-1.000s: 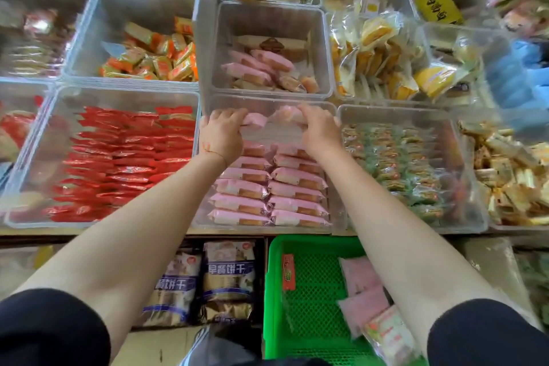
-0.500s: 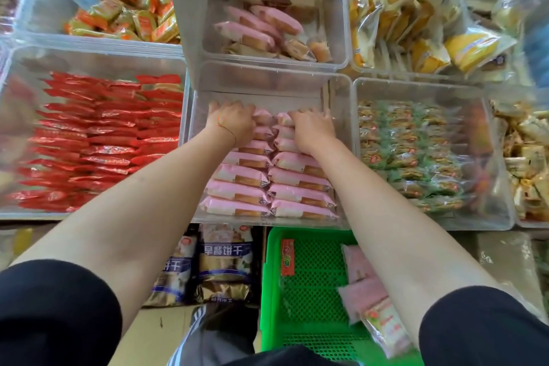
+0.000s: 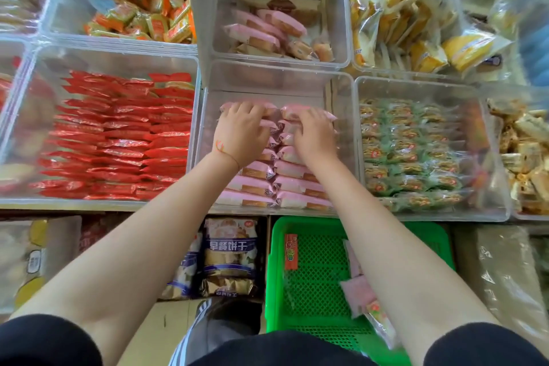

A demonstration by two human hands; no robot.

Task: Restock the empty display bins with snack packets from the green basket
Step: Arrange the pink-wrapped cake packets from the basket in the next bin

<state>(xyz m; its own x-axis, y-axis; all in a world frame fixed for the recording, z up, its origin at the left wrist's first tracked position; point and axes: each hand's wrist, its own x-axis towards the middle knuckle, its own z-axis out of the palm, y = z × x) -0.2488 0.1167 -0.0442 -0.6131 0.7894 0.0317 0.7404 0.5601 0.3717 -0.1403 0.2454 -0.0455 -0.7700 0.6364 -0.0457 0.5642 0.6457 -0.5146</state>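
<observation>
A clear display bin (image 3: 205, 134) in the middle of the shelf holds two neat rows of pink snack packets (image 3: 258, 187). My left hand (image 3: 240, 131) rests on the far end of the left row, fingers curled over the farthest pink packet. My right hand (image 3: 315, 137) does the same on the right row. Both hands press down on these packets. Below the shelf edge stands the green basket (image 3: 274, 261), with a few pink packets (image 3: 356, 294) lying in it, partly hidden by my right forearm.
Around the middle bin are clear bins of red packets (image 3: 118, 134), green packets (image 3: 416, 151), orange packets (image 3: 148, 15), yellow cakes (image 3: 401, 9) and a far bin with a few pink packets (image 3: 267, 30). Biscuit bags (image 3: 230, 255) sit under the shelf, left of the basket.
Both hands came down from the bin's far rim and set a pink packet each at the far end of its row. The view has shifted down and closer.
</observation>
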